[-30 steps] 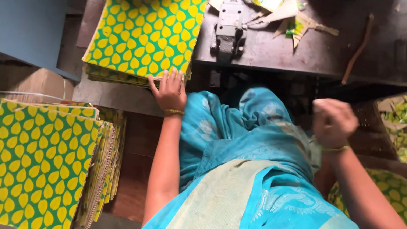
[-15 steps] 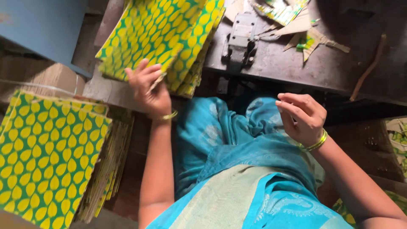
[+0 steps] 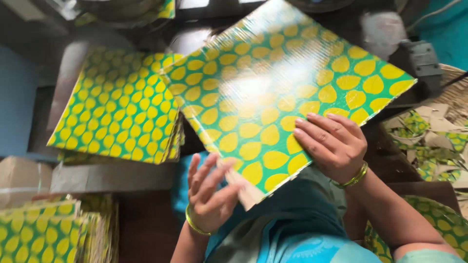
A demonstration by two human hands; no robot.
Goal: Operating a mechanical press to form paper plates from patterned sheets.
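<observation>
I am seeing one glossy green sheet (image 3: 273, 97) with yellow leaf print being held tilted above the lap: the right hand (image 3: 334, 143) is lying flat on its face, fingers spread, while the left hand (image 3: 209, 192), half open, is fingering its lower corner. A stack of matching sheets (image 3: 117, 117) is sitting on the counter (image 3: 97, 176) just left of it.
</observation>
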